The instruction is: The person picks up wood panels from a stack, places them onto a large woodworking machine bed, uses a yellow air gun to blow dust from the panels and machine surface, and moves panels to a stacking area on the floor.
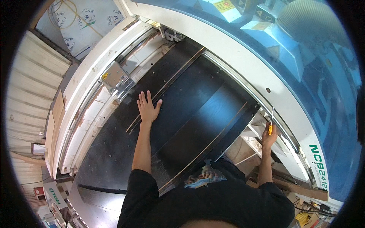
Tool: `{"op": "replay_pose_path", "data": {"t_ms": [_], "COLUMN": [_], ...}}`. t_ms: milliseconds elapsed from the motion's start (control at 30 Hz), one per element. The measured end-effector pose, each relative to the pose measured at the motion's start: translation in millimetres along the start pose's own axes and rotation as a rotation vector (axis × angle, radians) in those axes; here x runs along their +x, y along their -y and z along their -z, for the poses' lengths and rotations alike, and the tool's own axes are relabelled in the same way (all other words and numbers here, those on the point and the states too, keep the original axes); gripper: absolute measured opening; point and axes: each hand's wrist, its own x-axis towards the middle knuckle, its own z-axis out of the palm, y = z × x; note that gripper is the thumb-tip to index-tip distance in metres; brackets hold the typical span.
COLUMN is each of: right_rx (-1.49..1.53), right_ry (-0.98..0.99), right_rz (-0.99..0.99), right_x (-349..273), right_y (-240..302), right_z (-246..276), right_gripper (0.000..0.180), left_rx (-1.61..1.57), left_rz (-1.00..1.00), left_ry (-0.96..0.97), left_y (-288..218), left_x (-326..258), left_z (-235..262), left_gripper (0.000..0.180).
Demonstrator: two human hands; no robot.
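My left hand (148,111) lies flat with its fingers stretched out on a black panel (186,89), close to a narrow light-edged slot (175,75) that runs across it. My right hand (268,140) is wrapped round the yellow handle of a screwdriver (270,128). Its thin metal shaft points away from me, and its tip reaches up to the metal rail (283,123) along the machine's white frame. Beyond the panel's right edge, this hand hangs over an opening in the frame. A second light-edged slot (213,141) crosses the panel nearer to me.
A metal clamp block (116,79) sits on the left rail beside the panel. At the right rises the white machine frame (292,98) under a blue see-through cover (323,72), with a ribbed hose (310,22) behind it. Tangled cables (304,218) lie at the lower right.
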Motion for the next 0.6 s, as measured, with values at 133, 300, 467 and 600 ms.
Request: {"op": "replay_pose_path", "data": {"t_ms": [133, 300, 467, 600], "right_rx": [0.067, 0.136, 0.211, 0.419], "right_ry": [0.074, 0.041, -0.196, 0.124], "right_rz": [-0.146, -0.043, 0.317, 0.534], "right_x": [-10, -3, 14, 35], "right_y": [-9, 12, 116, 209], "right_z": [-16, -9, -14, -64], "right_gripper": [0.03, 0.034, 0.031, 0.026], "left_rx": [-0.028, -0.197, -0.058, -0.03], "left_rz": [-0.014, -0.026, 0.445, 0.924], "left_ry": [-0.009, 0.019, -0.238, -0.284], "left_y": [1, 17, 85, 118], "left_x": [-58, -133, -231, -290], "left_z": [15, 44, 58, 39], "left_gripper": [0.08, 0.068, 0.074, 0.094]}}
